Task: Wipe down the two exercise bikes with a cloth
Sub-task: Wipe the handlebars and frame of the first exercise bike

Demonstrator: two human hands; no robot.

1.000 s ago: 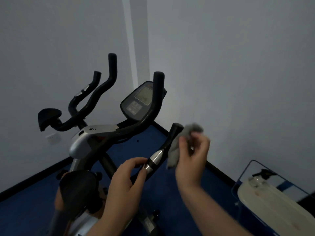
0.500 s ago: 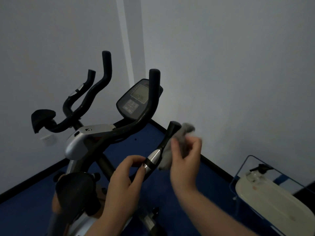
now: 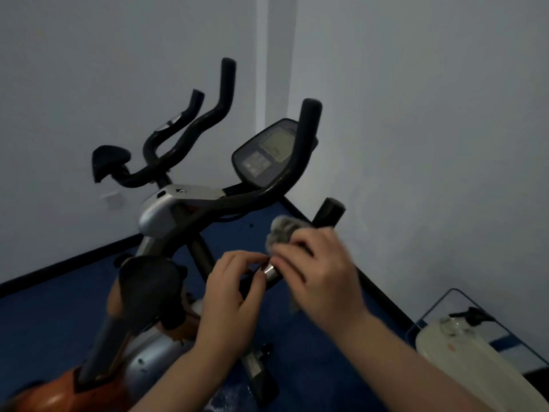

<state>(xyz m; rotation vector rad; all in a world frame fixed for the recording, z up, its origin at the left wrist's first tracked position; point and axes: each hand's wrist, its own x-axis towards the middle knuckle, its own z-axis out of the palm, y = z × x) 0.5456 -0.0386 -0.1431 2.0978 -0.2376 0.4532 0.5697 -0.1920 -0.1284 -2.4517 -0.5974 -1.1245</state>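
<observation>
An exercise bike with a silver body stands in front of me, its grey console between black handlebars. My right hand presses a grey cloth around the near right handlebar grip, just above its silver sensor band. My left hand grips the same bar below that band. The black saddle is at lower left. A second bike's handlebars and saddle stand behind, near the left wall.
White walls meet in a corner close behind the bikes. The floor is blue with a black skirting. At lower right a glass-topped stand holds a cream object and a pump bottle.
My right hand has slid the cloth down from beside the grip's tip onto the bar near the silver band. My left hand keeps its hold.
</observation>
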